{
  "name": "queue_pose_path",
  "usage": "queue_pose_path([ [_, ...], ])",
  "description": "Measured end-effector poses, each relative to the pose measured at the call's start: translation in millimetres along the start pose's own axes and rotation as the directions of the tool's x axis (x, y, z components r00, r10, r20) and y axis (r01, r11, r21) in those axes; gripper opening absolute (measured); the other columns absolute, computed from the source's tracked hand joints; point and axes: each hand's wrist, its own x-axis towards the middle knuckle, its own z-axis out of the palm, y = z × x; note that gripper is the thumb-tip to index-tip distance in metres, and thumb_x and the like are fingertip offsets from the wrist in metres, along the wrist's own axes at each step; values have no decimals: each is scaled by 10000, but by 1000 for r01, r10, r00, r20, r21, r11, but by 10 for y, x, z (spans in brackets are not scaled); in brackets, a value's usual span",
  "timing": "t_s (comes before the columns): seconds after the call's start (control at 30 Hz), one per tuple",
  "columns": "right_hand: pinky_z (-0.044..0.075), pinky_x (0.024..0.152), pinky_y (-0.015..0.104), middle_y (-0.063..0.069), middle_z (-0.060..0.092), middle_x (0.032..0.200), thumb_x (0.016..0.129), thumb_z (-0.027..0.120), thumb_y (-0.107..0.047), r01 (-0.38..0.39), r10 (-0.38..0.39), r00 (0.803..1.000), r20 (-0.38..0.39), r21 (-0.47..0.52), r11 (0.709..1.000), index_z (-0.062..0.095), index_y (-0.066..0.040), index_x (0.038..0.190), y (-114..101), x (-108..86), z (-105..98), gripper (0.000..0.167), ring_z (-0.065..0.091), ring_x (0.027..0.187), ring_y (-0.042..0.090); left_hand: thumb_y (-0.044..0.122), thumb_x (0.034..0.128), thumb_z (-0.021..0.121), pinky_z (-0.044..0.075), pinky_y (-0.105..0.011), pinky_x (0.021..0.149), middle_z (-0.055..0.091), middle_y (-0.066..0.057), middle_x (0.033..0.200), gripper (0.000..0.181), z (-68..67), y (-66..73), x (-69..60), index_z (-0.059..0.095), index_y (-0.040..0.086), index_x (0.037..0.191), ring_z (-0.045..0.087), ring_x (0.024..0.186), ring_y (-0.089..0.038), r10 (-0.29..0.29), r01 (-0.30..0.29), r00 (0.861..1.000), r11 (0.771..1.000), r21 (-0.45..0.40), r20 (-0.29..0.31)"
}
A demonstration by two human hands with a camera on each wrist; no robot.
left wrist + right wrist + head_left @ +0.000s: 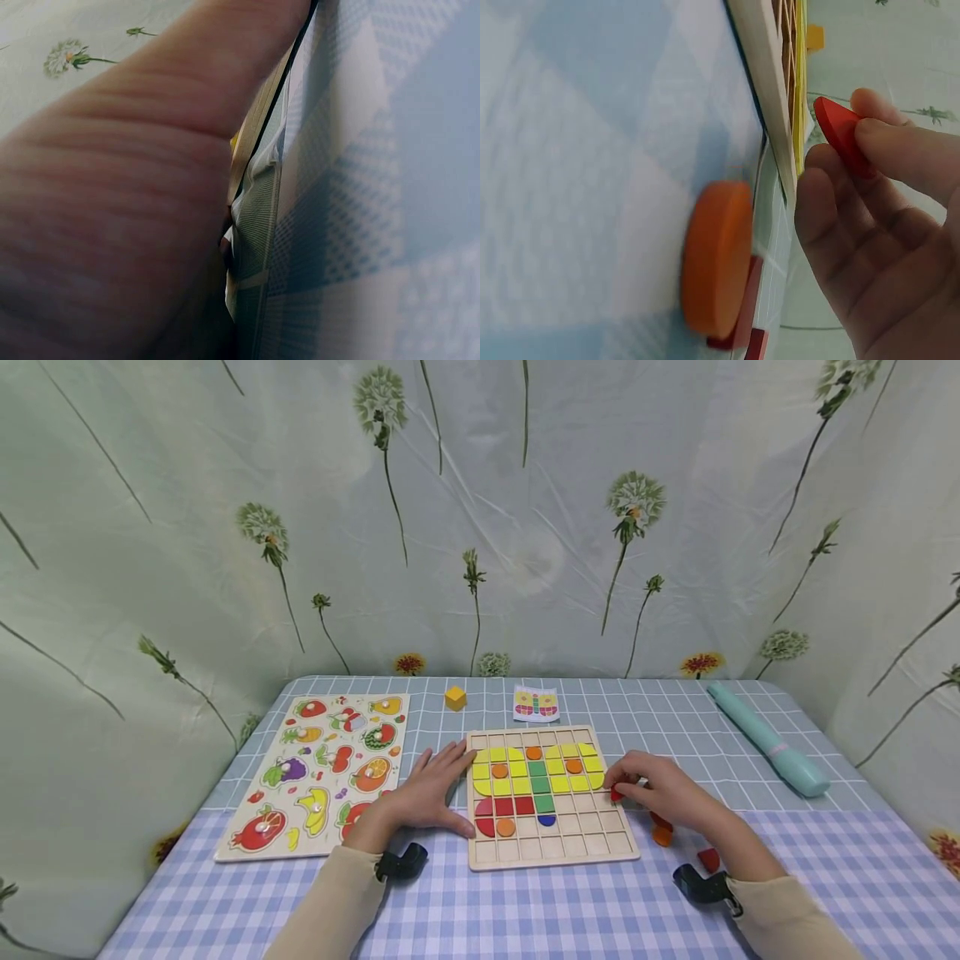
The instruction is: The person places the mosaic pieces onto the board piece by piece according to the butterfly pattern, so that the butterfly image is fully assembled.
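Observation:
My right hand [663, 787] pinches a small red puzzle tile [844, 135] between thumb and fingers, held at the right edge of a wooden grid board [592, 828]. The tile appears to have one curved side. On the board, yellow, green, red, orange and blue pieces form part of a butterfly, with bare squares at the lower right. At the board's left edge rests my left hand [431, 789], fingers spread and holding nothing. Its wrist view is mostly filled by skin. Beneath the right forearm lie an orange disc [718, 259] and a loose red tile [708, 860].
A fruit peg puzzle [307, 777] lies to the left. Behind the grid board are a butterfly picture card [536, 703] and a yellow cube [455, 698]. A teal rolled item [768, 739] lies at the back right. Checked cloth [570, 910] covers the table's front.

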Motion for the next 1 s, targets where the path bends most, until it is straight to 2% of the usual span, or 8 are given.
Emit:
queue_pose_path([
  [0.3, 540, 757, 176, -51, 648, 1005, 877, 746, -93, 12, -13, 998, 61, 12, 1000, 728, -173, 1111, -94, 79, 37, 248, 589, 874, 114, 631, 652, 845, -27, -552, 1273, 142, -55, 1698, 1208, -5, -11, 15, 252, 172, 1599, 64, 1585, -280, 2, -2, 1000, 1000, -3, -4],
  [0.43, 544, 781, 176, -59, 646, 1018, 880, 743, -99, 26, -29, 997, 77, 34, 999, 732, -179, 1112, -177, 126, 61, 246, 578, 915, 130, 628, 654, 846, -26, -553, 1273, 146, -60, 1697, 1202, -3, -13, 12, 257, 172, 1598, 71, 1583, -285, 8, -8, 1000, 1000, 0, -7],
  [0.7, 544, 745, 177, -48, 668, 1035, 871, 770, -146, 136, -138, 986, 98, 27, 990, 730, -162, 1109, -334, 242, 142, 242, 559, 864, 100, 622, 658, 847, -19, -557, 1272, 146, -60, 1697, 1203, -4, -11, 5, 253, 166, 1599, 72, 1583, -284, 12, -12, 1000, 1000, 6, -10],
  [0.9, 521, 746, 187, -85, 660, 995, 865, 786, -271, 137, -142, 979, 147, 41, 990, 743, -203, 1072, -462, 302, 227, 222, 558, 862, 99, 625, 655, 847, -22, -558, 1272, 144, -65, 1697, 1207, 0, -13, 4, 253, 166, 1599, 74, 1583, -286, 9, -9, 1000, 1000, 5, -4],
  [1.0, 517, 744, 192, -94, 655, 966, 869, 783, -274, 137, -139, 977, 163, 28, 990, 748, -213, 1036, -528, 322, 275, 182, 559, 852, 93, 629, 653, 845, -20, -561, 1271, 147, -68, 1696, 1208, 0, -11, 8, 252, 166, 1599, 74, 1583, -287, 9, -9, 1000, 1000, 4, -4],
])
